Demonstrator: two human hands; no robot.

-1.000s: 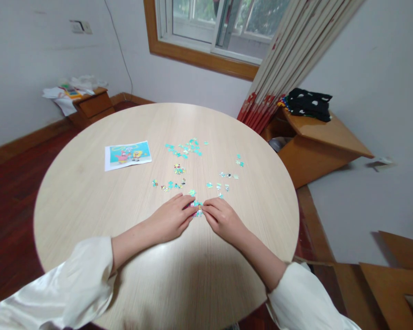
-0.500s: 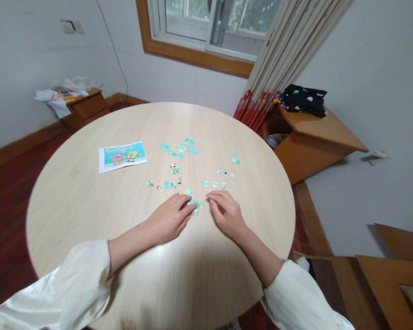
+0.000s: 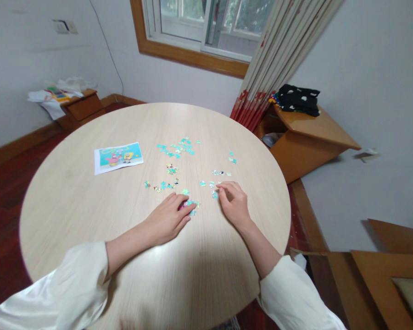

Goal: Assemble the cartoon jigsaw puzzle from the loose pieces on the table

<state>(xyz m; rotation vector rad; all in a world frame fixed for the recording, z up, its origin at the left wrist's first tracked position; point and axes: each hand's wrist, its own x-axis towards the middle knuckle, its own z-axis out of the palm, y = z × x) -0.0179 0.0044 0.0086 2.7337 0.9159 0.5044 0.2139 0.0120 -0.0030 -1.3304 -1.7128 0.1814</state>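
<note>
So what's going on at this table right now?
A person in white sleeves has both hands on a round wooden table scattered with small jigsaw pieces. The left hand lies flat, fingertips on a small joined cluster. The right hand is apart from it, fingers curled beside a loose piece; whether it grips anything is unclear. A printed cartoon picture lies further left.

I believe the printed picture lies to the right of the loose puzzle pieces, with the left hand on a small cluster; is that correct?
Not quite: the head view shows the printed picture to the left of the loose puzzle pieces. The left hand is on a small cluster.
</note>
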